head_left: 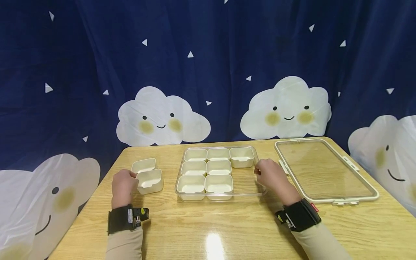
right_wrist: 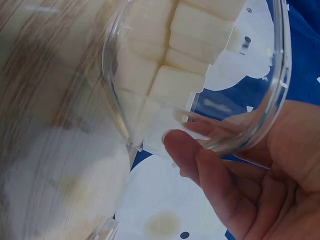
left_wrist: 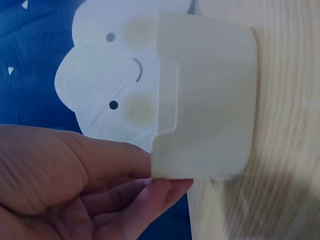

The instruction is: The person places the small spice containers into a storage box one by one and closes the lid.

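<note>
Both forearms reached forward in beige sleeves, each wrist wrapped in a black strap carrying a small camera. The left hand lay low at the person's left, knuckles up, its fingers curled toward the right with the thumb above them, pinching something between. The right hand sat further forward at the person's right, back of the hand up, angled inward toward the left. Its fingers were bent in a loose hook, with the thumb opposing them, closing on an edge.
</note>
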{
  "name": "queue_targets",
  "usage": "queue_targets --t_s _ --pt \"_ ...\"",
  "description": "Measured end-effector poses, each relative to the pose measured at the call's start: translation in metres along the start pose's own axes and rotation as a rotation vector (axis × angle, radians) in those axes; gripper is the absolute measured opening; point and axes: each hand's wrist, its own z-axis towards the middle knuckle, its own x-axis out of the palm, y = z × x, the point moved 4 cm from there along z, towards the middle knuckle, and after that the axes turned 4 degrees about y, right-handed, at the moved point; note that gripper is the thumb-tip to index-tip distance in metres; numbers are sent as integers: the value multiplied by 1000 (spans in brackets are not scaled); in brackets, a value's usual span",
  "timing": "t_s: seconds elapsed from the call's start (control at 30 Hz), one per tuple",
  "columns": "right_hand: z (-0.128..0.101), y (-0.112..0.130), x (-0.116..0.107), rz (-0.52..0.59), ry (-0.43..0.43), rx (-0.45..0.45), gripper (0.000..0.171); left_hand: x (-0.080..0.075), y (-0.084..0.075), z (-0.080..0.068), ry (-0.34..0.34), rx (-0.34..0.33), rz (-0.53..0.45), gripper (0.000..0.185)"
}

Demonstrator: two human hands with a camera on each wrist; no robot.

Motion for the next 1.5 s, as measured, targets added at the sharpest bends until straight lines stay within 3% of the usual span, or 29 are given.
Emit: queue_targets --t_s 0.2,0.3,0.47,0.73,1.0,1.23,1.5 --pt "3 -9 0 18 14 6 19 -2 -6 1 17 29 -10 27" --pt "4 -17 -4 88 43 45 28 -5 -11 0 41 38 -14 28" --pt "1 -27 -5 268 161 126 44 -10 -21 -6 49 46 -38 29" --pt "0 -31 2 409 231 127 39 -25 -43 -20 -4 105 -134 30" --pt "1 -24 16 548 286 102 34 -35 -69 -35 -16 154 -211 32" --pt "5 -13 30 632 290 88 39 -34 -95 -47 10 229 -244 32" --pt "5 -3 38 683 259 94 42 -19 -121 -56 4 290 -236 27"
